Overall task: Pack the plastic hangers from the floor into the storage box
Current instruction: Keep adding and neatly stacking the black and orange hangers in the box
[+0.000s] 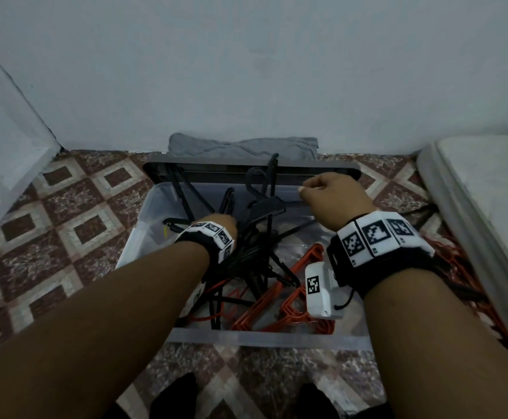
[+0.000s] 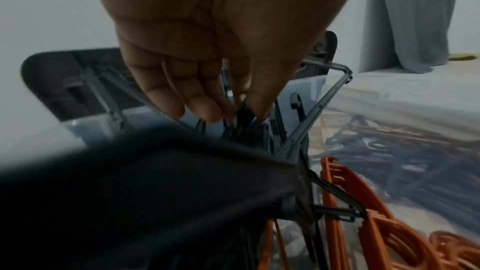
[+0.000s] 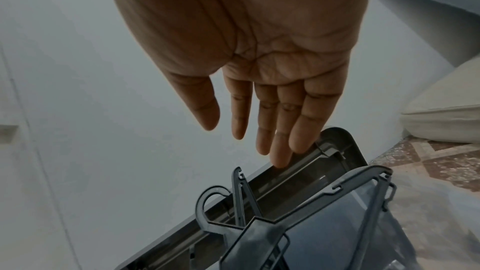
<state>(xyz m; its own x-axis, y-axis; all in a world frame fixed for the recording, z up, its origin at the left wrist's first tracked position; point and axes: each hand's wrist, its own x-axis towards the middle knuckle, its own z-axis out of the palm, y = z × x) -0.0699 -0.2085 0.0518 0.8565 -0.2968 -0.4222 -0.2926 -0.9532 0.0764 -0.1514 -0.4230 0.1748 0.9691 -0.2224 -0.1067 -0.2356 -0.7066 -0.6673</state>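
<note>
storage box (image 1: 143,234): clear plastic, open, on the patterned tile floor (image 1: 65,213), far side near the wall (image 1: 246,71).
lid (image 1: 337,170): grey, propped upright behind the box's far edge, underside facing the camera; also seen in the right wrist view (image 3: 345,141).
black hangers (image 1: 264,204): tangled bunch in the box, left and centre, several standing up past the rim, one hook up against the lid.
orange hangers (image 1: 292,303): lying flat at the box's near-right corner; also in the left wrist view (image 2: 335,192).
hangers on floor (image 1: 455,267): orange and black pile outside the box's right side, between box and mattress, mostly hidden by the right forearm.
left hand (image 1: 216,220): down inside the box at left-centre; in the wrist view fingers (image 2: 197,100) bent round and pinching black hanger pieces, holding the bunch.
right hand (image 1: 334,195): above the box's far-right part, near the lid; looks curled in the head view, but in the wrist view (image 3: 259,69) fingers straight and relaxed, fairly wide, holding nothing; fingertips in front of the lid, contact unclear.
grey hanger (image 3: 311,202): just below the right hand, not gripped, leaning in the box.
grey cloth (image 1: 240,146): folded, against the wall behind the lid.
mattress (image 1: 488,189): pale, along the right edge of the floor.
wristbands (image 1: 376,237): black bands with white marker tags on both wrists.
feet (image 1: 174,397): dark socks at the near edge of the floor.
</note>
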